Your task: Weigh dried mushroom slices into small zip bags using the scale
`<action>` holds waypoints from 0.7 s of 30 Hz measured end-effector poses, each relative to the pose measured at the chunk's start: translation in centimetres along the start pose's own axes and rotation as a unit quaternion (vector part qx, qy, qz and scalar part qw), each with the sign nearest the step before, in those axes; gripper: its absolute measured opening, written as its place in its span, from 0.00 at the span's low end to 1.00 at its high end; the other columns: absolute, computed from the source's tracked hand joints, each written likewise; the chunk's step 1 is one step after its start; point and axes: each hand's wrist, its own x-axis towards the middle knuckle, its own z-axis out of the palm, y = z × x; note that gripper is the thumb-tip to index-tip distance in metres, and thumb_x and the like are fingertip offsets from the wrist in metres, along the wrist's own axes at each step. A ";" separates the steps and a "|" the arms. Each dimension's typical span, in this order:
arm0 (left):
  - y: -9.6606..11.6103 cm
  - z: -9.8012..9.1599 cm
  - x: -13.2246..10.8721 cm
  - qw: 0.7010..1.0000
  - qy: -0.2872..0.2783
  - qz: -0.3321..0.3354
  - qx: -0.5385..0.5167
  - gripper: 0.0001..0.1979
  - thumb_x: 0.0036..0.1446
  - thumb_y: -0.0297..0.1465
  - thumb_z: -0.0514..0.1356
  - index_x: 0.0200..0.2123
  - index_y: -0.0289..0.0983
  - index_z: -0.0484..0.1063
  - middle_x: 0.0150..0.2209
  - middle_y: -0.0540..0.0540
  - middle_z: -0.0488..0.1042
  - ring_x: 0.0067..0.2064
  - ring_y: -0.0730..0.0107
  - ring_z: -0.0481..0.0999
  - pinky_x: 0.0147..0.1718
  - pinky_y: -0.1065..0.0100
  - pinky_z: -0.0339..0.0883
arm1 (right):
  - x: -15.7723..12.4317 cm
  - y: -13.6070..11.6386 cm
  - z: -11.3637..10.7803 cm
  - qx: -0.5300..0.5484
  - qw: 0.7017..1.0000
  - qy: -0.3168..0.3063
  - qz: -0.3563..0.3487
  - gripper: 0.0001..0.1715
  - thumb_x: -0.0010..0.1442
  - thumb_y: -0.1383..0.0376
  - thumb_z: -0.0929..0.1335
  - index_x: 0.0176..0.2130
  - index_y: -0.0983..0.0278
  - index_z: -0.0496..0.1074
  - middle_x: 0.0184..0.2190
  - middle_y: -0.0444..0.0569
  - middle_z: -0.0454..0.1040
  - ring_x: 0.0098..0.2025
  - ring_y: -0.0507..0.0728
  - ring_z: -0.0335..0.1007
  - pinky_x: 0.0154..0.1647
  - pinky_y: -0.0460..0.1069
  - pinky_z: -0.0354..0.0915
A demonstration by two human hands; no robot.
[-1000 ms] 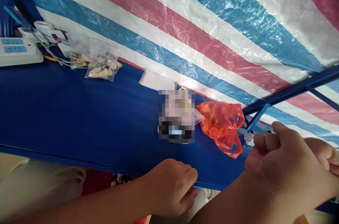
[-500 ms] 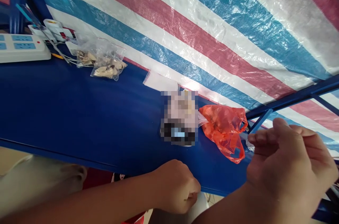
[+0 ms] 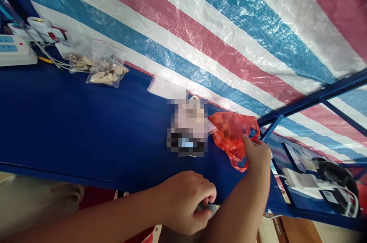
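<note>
Low at the front edge of the table, my left hand [image 3: 189,201] is loosely curled, with its thumb a little off the bent fingers. I see nothing in it. My right hand [image 3: 257,155] is at the handle end of a red plastic bag [image 3: 226,126], its thumb stretched over the plastic and apart from the index finger. The other fingers are mostly hidden. Roundish lumps show through the bag. Just left of it stands a pixelated device with a light blue display [image 3: 187,144], and something pale, also blurred, lies on top.
Clear bags of pale pieces [image 3: 104,76] and a white power strip [image 3: 17,53] lie at the left. A white packet [image 3: 166,87] rests along the striped sheet [image 3: 183,21]. Blue bars [image 3: 309,99] rise at right, with a white adapter and cables [image 3: 304,181] beyond.
My right hand has moved from the air at the right, left and forward to the red bag, whose lower handle has shifted. My left thumb has parted from the fist. The view has swung slightly right.
</note>
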 end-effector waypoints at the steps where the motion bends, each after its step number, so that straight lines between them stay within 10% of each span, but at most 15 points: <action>1: 0.0 0.0 0.0 1.000 -0.004 -0.004 0.000 0.08 0.54 0.30 0.61 0.36 0.41 0.63 0.34 0.55 0.75 0.33 0.72 0.66 0.37 0.66 0.58 | -0.2 -0.2 0.4 0.029 0.999 -0.019 0.019 0.17 0.46 0.53 0.74 0.30 0.59 0.69 0.26 0.51 0.74 0.44 0.73 0.78 0.49 0.67 0.71; 8: 0.3 -0.2 0.1 0.999 -0.010 -0.035 -0.018 0.08 0.53 0.29 0.61 0.36 0.41 0.65 0.34 0.54 0.77 0.33 0.72 0.69 0.39 0.66 0.59 | -1.5 -3.4 1.8 0.471 0.844 -0.244 0.078 0.16 0.54 0.50 0.68 0.34 0.60 0.72 0.37 0.49 0.80 0.38 0.60 0.80 0.42 0.57 0.78; 15: 0.3 -0.4 0.3 0.999 -0.014 -0.042 -0.018 0.07 0.54 0.29 0.61 0.35 0.40 0.64 0.32 0.54 0.75 0.32 0.72 0.67 0.39 0.67 0.59 | 0.1 -1.0 3.4 0.338 0.933 -0.114 0.042 0.15 0.42 0.65 0.65 0.35 0.60 0.69 0.29 0.43 0.74 0.33 0.56 0.78 0.41 0.55 0.79; 21: 0.3 -0.4 0.4 0.999 -0.023 -0.044 0.001 0.06 0.55 0.29 0.61 0.33 0.40 0.64 0.31 0.54 0.75 0.31 0.72 0.66 0.39 0.66 0.58 | 1.0 1.5 3.3 0.087 0.985 -0.078 -0.125 0.11 0.38 0.64 0.74 0.27 0.59 0.73 0.22 0.47 0.70 0.28 0.63 0.70 0.30 0.56 0.68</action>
